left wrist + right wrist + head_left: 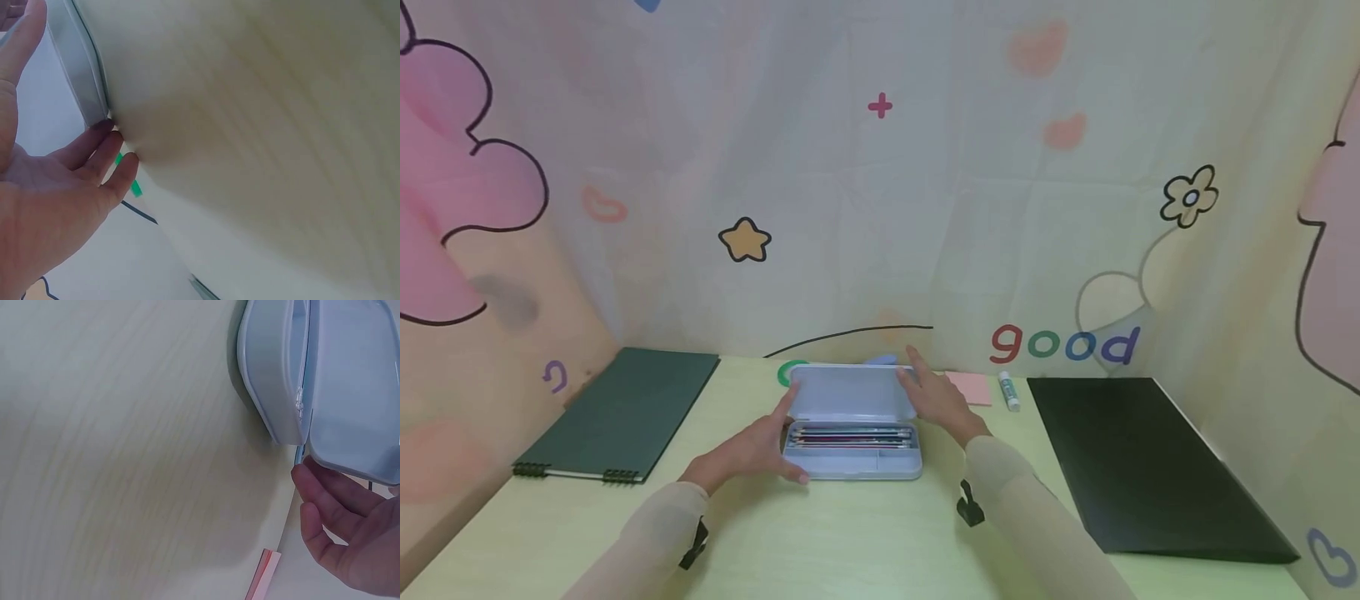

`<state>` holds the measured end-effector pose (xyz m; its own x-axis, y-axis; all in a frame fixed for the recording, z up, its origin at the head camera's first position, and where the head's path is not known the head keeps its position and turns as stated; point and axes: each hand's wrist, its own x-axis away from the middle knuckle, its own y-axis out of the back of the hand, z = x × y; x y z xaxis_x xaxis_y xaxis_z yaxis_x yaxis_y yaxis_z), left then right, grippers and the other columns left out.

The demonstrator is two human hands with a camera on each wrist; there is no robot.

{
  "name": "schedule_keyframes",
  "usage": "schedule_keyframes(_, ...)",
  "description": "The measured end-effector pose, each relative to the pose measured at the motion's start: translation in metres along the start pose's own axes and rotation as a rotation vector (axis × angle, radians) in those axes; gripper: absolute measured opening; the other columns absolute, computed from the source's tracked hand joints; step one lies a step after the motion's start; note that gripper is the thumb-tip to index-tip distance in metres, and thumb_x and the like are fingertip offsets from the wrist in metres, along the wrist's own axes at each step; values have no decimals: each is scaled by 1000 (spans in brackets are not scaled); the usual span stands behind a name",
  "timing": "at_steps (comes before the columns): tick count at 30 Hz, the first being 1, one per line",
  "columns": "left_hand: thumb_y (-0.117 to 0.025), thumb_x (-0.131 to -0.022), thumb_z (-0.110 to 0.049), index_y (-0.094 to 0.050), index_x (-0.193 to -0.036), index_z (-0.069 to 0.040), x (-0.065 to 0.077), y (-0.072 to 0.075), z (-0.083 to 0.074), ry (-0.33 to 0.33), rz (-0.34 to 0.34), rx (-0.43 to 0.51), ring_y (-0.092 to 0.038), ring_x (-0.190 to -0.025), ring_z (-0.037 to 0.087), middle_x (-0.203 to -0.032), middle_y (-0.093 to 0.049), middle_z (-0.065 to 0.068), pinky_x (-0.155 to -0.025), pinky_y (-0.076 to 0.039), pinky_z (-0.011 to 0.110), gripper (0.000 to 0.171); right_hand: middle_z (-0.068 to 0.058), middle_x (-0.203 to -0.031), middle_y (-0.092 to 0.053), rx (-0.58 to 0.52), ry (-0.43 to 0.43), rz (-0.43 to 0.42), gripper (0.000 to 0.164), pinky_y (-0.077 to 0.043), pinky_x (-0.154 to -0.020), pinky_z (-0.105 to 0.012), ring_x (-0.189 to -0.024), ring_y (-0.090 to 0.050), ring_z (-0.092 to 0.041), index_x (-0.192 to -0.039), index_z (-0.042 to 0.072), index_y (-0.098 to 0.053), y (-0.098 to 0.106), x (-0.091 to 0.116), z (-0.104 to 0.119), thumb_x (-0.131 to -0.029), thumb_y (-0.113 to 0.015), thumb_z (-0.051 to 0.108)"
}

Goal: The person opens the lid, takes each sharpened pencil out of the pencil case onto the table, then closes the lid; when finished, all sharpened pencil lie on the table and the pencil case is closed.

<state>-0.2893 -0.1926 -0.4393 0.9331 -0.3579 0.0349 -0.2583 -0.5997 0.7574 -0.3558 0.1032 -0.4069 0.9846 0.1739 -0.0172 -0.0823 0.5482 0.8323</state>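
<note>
A pale blue pencil case [898, 462] lies open on the table, its lid [850, 393] raised at the back. Several pencils [850, 437] lie side by side in its rear compartment. My left hand [748, 450] holds the case's left end, with the thumb at the front corner and fingers toward the back; in the left wrist view the fingertips [112, 140] meet the case's edge. At the lid's right edge is my right hand [938, 400], its index finger pointing up. In the right wrist view its loosely bent fingers [331, 503] are by the lid's corner.
A dark green spiral sketchbook [625, 408] lies at the left. Behind the right hand are a pink paper pad [972, 390] and a glue stick [1009, 393]. A large black flat board [1150, 467] lies at the right, and a printed cloth [850, 183] hangs behind.
</note>
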Motion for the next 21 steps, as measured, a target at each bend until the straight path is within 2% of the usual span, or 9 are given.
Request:
schedule_keyframes(3,-95,-66,-35,5,-160,-11,-2,-1,-1,-4,33,-16,-41,-139,39,-154,-37,28,-118,-30,58,139,-12,-158,-40,-9,-16,12,66,-34,-109,-68,-140,-39,-51,-161,31,-12,0,-1,-1,-104,-32,56)
schedule_keyframes(7,-93,-67,-39,-5,-161,-10,-4,-3,-2,36,67,-68,-34,-143,42,-158,-30,26,-117,-29,60,132,-12,-160,-37,-29,-35,28,67,-32,-111,-67,-141,-38,-50,-161,31,-10,0,-1,-3,-104,-33,56)
schedule_keyframes(10,-92,-67,-42,-12,-161,-12,-4,-4,-2,64,65,-118,-36,-138,41,-154,-34,25,-115,-33,61,127,-12,-160,-36,-33,-38,40,69,-33,-111,-67,-140,-41,-49,-161,31,-9,0,-1,-3,-103,-35,57)
schedule_keyframes(15,-91,-66,-47,-24,-159,-12,-3,-6,0,42,32,-228,-41,-122,34,-141,-43,22,-106,-42,56,119,-14,-160,-36,-25,-35,59,72,-35,-110,-67,-138,-44,-48,-161,31,-7,4,1,-2,-102,-37,58)
schedule_keyframes(17,-91,-66,-51,-28,-158,-13,-4,-6,0,35,22,-262,-42,-118,32,-137,-44,20,-101,-42,52,118,-16,-157,-40,-11,-31,65,73,-41,-107,-64,-131,-52,-46,-162,31,-5,6,2,-2,-102,-37,59)
schedule_keyframes(20,-89,-65,-55,-31,-157,-17,-5,-6,-1,49,16,-290,-41,-115,29,-133,-45,17,-95,-40,47,115,-18,-153,-46,31,-18,41,75,-47,-101,-60,-125,-58,-43,-162,29,-4,10,4,-3,-102,-37,60)
schedule_keyframes(21,-88,-65,-56,-32,-157,-17,-5,-6,-1,53,17,-298,-41,-114,28,-132,-46,16,-94,-40,46,115,-19,-146,-53,43,-10,25,76,-51,-96,-57,-118,-62,-42,-162,29,-4,13,5,-3,-102,-37,60)
